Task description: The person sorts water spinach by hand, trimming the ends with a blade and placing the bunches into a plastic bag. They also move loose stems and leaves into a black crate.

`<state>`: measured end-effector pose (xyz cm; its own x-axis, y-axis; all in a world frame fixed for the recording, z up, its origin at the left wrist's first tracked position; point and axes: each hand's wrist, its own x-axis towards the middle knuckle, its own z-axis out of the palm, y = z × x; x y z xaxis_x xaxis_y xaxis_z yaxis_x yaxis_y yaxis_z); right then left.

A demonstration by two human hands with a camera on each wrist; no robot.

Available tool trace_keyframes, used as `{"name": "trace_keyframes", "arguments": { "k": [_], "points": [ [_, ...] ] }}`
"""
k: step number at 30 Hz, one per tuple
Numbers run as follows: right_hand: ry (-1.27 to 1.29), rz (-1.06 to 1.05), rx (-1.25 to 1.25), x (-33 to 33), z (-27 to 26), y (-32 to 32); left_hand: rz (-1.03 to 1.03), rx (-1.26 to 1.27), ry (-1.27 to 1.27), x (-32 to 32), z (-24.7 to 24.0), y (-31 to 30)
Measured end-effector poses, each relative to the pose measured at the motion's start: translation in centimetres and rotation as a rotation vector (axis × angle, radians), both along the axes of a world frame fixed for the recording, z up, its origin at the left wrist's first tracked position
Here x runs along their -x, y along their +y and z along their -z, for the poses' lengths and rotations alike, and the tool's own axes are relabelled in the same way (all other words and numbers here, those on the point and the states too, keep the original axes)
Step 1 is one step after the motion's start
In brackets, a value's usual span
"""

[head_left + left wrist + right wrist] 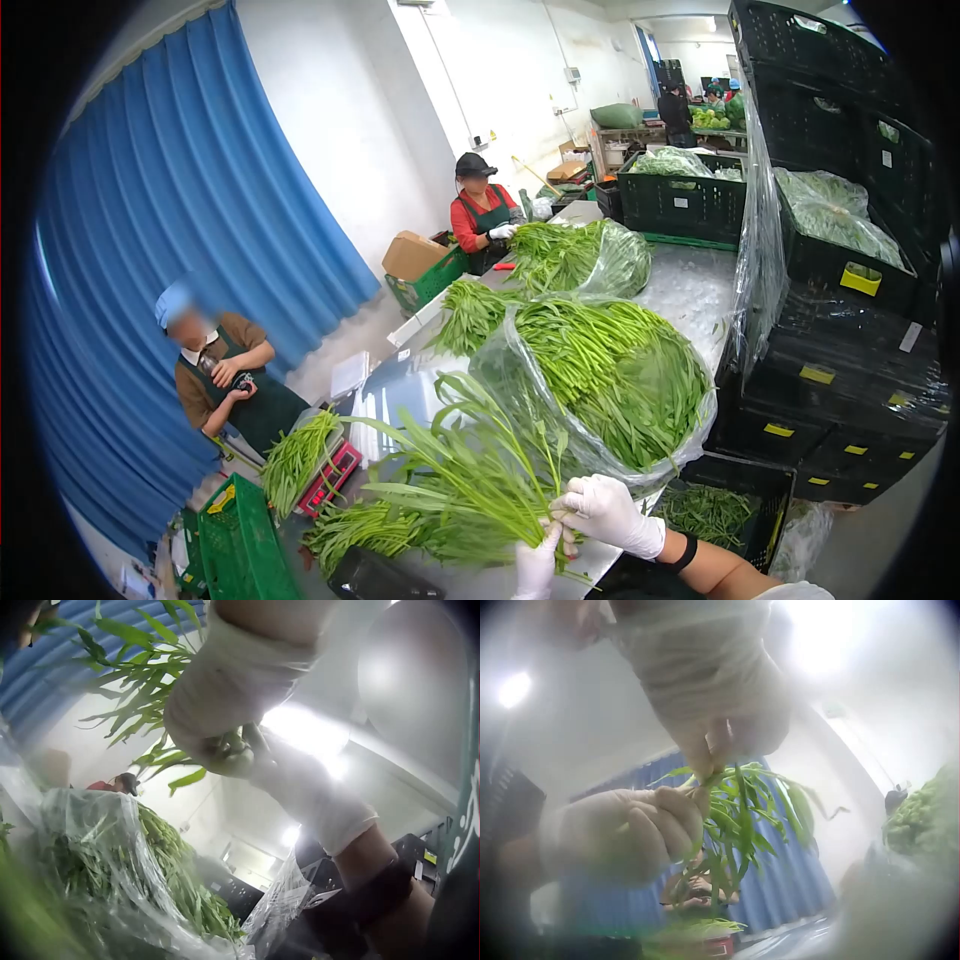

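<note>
Far left of the fingers (574,507) a blue curtain (180,220) hung in deep folds. Before it stood a worker (255,395) in a light blue cap and dark green apron, hands together on a dark item (243,382) too small to make out. Low and well left of the fingers sat a green crate (212,498). Nearer in, a red scale (340,475) carried heaped cut greens (298,458). A loose pile (365,530) lay left of the fingers on the bench (690,285), a black object (380,577) in front of it. Far beyond the fingers, somewhat left, was a second worker (470,225) in red with a black cap.

Bunch of greens (480,480): held up between both hands, stem ends at the fingers, long leaves fanning up and leftward. Left hand (537,563), white-gloved — fingers curled, gripping the stems. Right hand (612,517), also gloved, dark band (687,552) at the wrist — fingers pinched the same stems, close against the left.

Beyond the fingers, an open clear bag (503,365) bulged with greens; another bag (628,265) lay behind it. Right of the fingers, a black crate (772,520) held loose leaves (710,510). Farthest right rose stacked black crates (830,370) wrapped in film.
</note>
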<state>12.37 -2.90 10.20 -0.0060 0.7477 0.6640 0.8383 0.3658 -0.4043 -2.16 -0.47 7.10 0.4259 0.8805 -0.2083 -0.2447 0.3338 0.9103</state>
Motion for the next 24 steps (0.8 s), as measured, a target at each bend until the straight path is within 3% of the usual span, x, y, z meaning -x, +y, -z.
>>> {"name": "trace_keyframes", "arguments": {
  "k": [5,7,9,11,12,13,15,17,18,19,21,22,23,24],
  "points": [
    [-0.135,0.051,-0.059,0.0,0.1,-0.7,0.057,0.083,-0.072,0.1,0.4,0.2],
    [0.736,-0.013,-0.038,0.2,1.5,-0.6,0.142,0.230,-0.193,0.0,0.1,0.4],
    [1.281,0.203,-0.106,-2.7,0.6,-0.8,0.174,0.255,-0.200,0.0,0.2,0.2],
    [1.560,0.254,-0.538,-7.4,1.7,-1.3,0.210,0.270,-0.210,-0.3,0.3,0.1],
    [1.687,0.135,-0.711,-10.1,2.9,-2.1,0.172,0.228,-0.149,-0.4,0.5,-0.2],
    [1.909,0.079,-0.723,-12.0,3.1,-3.1,0.132,0.186,-0.090,-0.4,0.5,-0.4],
    [2.072,-0.028,-0.644,-14.6,8.6,-4.7,0.131,0.149,-0.078,-0.4,0.2,-0.5],
    [1.948,0.012,-0.468,-12.3,12.8,-5.0,0.128,0.113,-0.078,-0.8,-0.1,-0.8],
    [1.958,0.134,-0.364,-9.9,12.0,-4.2,0.115,0.106,-0.057,-1.0,-0.3,-0.7],
    [1.873,0.175,-0.150,-6.6,7.4,-4.4,0.103,0.101,-0.029,-1.0,-0.5,-0.6],
    [1.444,0.185,0.104,-3.6,4.2,-3.5,0.100,0.092,0.012,-0.9,-1.1,-0.9],
    [1.220,0.090,0.022,-2.8,3.7,-2.6,0.093,0.085,0.041,-0.9,-1.3,-0.9],
    [0.877,0.124,-0.014,-2.4,2.9,-1.8,0.101,0.078,0.044,-0.9,-1.1,-0.9],
    [0.771,0.102,0.054,-1.9,1.1,-1.6,0.103,0.013,0.113,-0.7,-0.7,-0.9]
  ]
}}
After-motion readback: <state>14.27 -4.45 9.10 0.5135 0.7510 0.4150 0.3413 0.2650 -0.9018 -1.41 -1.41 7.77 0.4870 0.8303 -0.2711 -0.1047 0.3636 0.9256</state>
